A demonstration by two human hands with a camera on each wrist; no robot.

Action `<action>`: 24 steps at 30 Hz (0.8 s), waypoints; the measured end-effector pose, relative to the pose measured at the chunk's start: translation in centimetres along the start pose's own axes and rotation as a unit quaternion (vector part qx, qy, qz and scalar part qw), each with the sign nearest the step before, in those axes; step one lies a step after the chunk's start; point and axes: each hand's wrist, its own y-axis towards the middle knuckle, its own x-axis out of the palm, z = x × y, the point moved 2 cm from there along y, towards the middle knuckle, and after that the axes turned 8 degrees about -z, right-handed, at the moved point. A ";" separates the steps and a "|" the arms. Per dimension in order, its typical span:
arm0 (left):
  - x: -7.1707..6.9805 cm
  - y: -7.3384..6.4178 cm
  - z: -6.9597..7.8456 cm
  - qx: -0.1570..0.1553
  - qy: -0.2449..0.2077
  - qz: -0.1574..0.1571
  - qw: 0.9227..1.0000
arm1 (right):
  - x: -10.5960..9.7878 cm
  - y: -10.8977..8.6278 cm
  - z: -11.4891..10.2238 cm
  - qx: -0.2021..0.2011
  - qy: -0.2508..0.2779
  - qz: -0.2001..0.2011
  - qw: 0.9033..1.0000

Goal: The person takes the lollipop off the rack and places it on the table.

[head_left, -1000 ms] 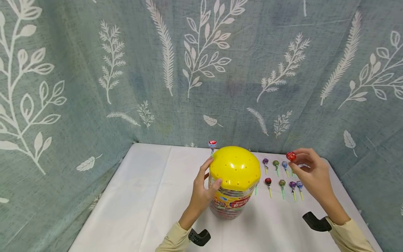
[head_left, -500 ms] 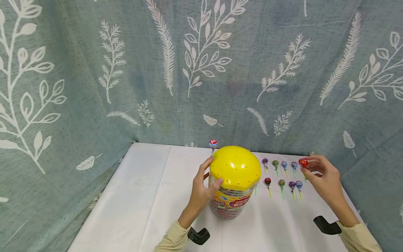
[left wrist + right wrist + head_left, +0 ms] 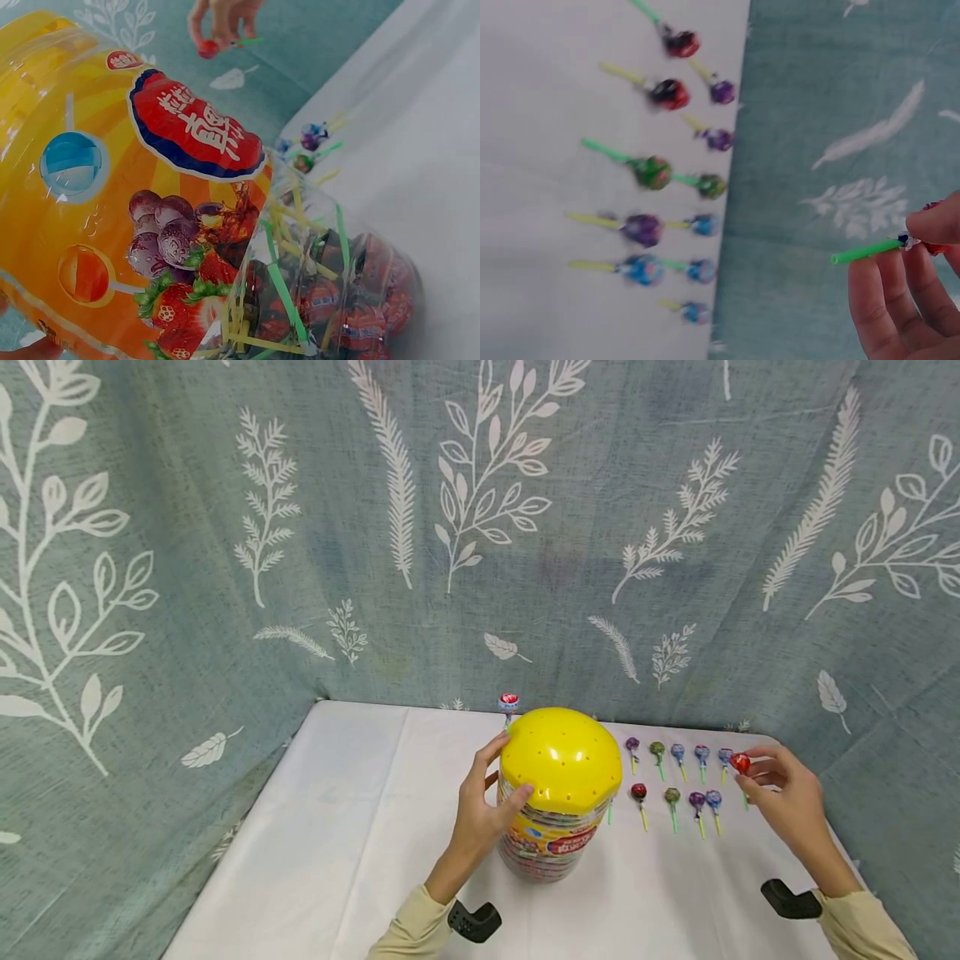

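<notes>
A clear plastic jar of lollipops (image 3: 542, 864) with a yellow lid (image 3: 562, 756) stands in the middle of the table. My left hand (image 3: 483, 814) grips its left side at the lid, thumb on the near edge and fingers on the far side. In the left wrist view the fruit-printed label (image 3: 187, 217) fills much of the picture, above wrapped lollipops inside. To the right, my right hand (image 3: 783, 789) pinches a red lollipop (image 3: 740, 763) by its head. Its green stick (image 3: 866, 251) points out free in the right wrist view.
Right of the jar, lollipops lie in two rows: a back row with a green one (image 3: 657, 749) and a front row with a dark red one (image 3: 638, 792). One more lollipop (image 3: 508, 702) shows behind the jar. A leaf-patterned curtain (image 3: 480, 527) borders the white table (image 3: 360, 793).
My right hand has moved right and a little nearer with the red lollipop, uncovering more of the back row. The left hand and jar stay in place.
</notes>
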 end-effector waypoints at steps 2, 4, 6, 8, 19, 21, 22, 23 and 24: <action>0.0 0.0 0.1 -0.006 0.003 0.001 1.000 | 0.1 0.0 0.8 0.016 -0.005 -0.006 1.000; 0.1 0.0 0.4 -0.010 0.002 0.004 1.000 | 0.3 -0.1 1.6 0.037 -0.011 -0.013 0.999; 0.0 0.0 1.2 -0.012 0.001 0.005 1.000 | 0.6 -0.2 2.4 0.058 -0.019 -0.020 0.998; -0.1 0.0 2.2 -0.010 -0.005 0.005 1.000 | 0.9 -0.4 3.2 0.074 -0.025 -0.026 0.997; -0.5 0.0 4.2 -0.013 -0.020 -0.001 1.000 | 3.0 -0.3 9.1 0.125 -0.022 -0.023 0.992; -0.5 0.0 4.2 -0.011 -0.020 -0.001 1.000 | 3.8 0.0 11.5 0.117 -0.028 -0.018 0.993; -0.5 0.0 4.3 -0.010 -0.020 -0.001 1.000 | 4.2 0.1 13.0 0.110 -0.037 -0.011 0.993; -0.5 0.0 4.2 -0.008 -0.020 -0.001 1.000 | 4.7 0.2 14.4 0.102 -0.048 -0.006 0.994; -0.5 0.0 4.3 -0.009 -0.020 -0.002 1.000 | 5.0 0.3 15.6 0.094 -0.062 -0.005 0.994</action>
